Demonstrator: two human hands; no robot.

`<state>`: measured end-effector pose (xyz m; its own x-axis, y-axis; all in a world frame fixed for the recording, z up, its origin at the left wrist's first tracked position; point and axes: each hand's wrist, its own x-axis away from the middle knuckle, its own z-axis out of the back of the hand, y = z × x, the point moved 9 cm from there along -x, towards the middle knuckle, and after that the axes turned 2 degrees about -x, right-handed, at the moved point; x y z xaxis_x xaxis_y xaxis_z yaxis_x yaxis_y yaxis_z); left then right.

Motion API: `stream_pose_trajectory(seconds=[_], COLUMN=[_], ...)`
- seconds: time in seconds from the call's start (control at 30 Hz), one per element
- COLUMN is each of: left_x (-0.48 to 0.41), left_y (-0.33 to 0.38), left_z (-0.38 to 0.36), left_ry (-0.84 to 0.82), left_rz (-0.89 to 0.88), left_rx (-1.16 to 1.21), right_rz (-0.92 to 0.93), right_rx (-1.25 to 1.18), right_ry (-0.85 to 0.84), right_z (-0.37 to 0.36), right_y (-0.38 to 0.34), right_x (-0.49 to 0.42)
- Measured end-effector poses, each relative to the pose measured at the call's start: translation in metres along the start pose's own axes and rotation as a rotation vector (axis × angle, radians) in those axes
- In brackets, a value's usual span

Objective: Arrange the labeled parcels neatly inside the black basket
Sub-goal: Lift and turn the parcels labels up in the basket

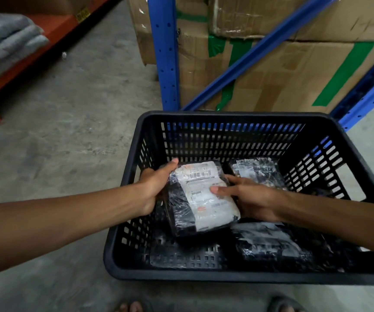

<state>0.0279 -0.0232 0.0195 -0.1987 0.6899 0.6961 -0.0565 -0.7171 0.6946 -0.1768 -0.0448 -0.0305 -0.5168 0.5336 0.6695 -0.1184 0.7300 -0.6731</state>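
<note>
A black slotted plastic basket (233,119) stands on the concrete floor in front of me. Inside it, both hands hold one black plastic-wrapped parcel with a white shipping label (200,199). My left hand (155,183) grips its left edge, thumb near the far corner. My right hand (249,197) holds its right edge, thumb pressed on the label. A second wrapped parcel (258,171) lies at the back right of the basket, partly behind my right hand. A third parcel (269,242) lies at the front right, under my right forearm.
A blue steel rack upright (164,52) and diagonal brace stand just behind the basket, with taped cardboard boxes (283,70) stacked in it. An orange shelf with folded grey cloth (3,41) sits at the far left. My sandalled feet show at the bottom edge.
</note>
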Motion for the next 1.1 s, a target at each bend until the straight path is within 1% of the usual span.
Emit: stream_pose_trajectory(seconds=[0.1,0.2,0.3,0.43,0.47,0.5,0.57,0.6,0.63,0.67,0.77,0.83,0.87,0.93,1.0,1.03,1.07,1.1], left_x=[-0.003,-0.009,-0.019,-0.042,-0.051,-0.058,-0.069,-0.071,-0.07,-0.069,-0.06,-0.048,-0.042,-0.03,-0.026,-0.026,-0.026,-0.025], left_y=[-0.017,-0.038,-0.043,-0.027,-0.022,-0.017,-0.009,-0.007,-0.005,-0.004,-0.003,0.008,0.015,0.026,0.023,0.018,0.011,0.004], left_z=[-0.007,-0.015,-0.011,-0.008,-0.009,-0.01,-0.014,-0.016,-0.017,-0.018,-0.025,-0.027,-0.031,-0.053,-0.087,-0.106,-0.126,-0.145], left_ry=[0.058,0.02,0.068,0.129,0.133,0.126,0.131,0.15,0.181,0.216,0.252,0.298,0.317,0.283,0.14,0.056,-0.024,-0.092], left_rz=[0.076,0.126,0.133,0.109,0.11,0.108,0.108,0.109,0.11,0.11,0.103,0.005,-0.092,-0.306,-0.44,-0.48,-0.52,-0.574], left_rx=[-0.016,-0.035,-0.094,-0.104,-0.107,-0.102,-0.13,-0.19,-0.252,-0.313,-0.433,-0.585,-0.685,-0.823,-0.913,-0.965,-1.033,-1.115], right_rz=[0.046,0.105,0.107,0.154,0.163,0.145,0.015,-0.031,-0.037,-0.021,-0.041,-0.068,-0.027,0.153,0.313,0.336,0.308,0.238], right_rx=[-0.065,-0.071,-0.143,-0.067,-0.008,0.103,0.439,0.52,0.524,0.477,0.417,0.535,0.619,0.733,0.769,0.852,1.0,1.175], right_ry=[0.105,0.199,0.263,0.342,0.376,0.431,0.551,0.573,0.557,0.523,0.416,0.415,0.463,0.592,0.693,0.69,0.649,0.585], right_z=[0.001,0.001,-0.003,-0.005,-0.006,-0.004,0.0,-0.001,-0.002,-0.003,-0.003,0.003,0.008,0.02,0.041,0.051,0.061,0.071], right_y=[0.001,-0.001,0.001,-0.008,-0.01,-0.01,-0.007,-0.006,-0.006,-0.005,-0.009,-0.017,-0.025,-0.047,-0.061,-0.064,-0.062,-0.054], right_x=[-0.008,-0.019,-0.038,-0.057,-0.061,-0.066,-0.072,-0.073,-0.075,-0.078,-0.077,-0.064,-0.054,-0.024,0.013,0.03,0.042,0.05])
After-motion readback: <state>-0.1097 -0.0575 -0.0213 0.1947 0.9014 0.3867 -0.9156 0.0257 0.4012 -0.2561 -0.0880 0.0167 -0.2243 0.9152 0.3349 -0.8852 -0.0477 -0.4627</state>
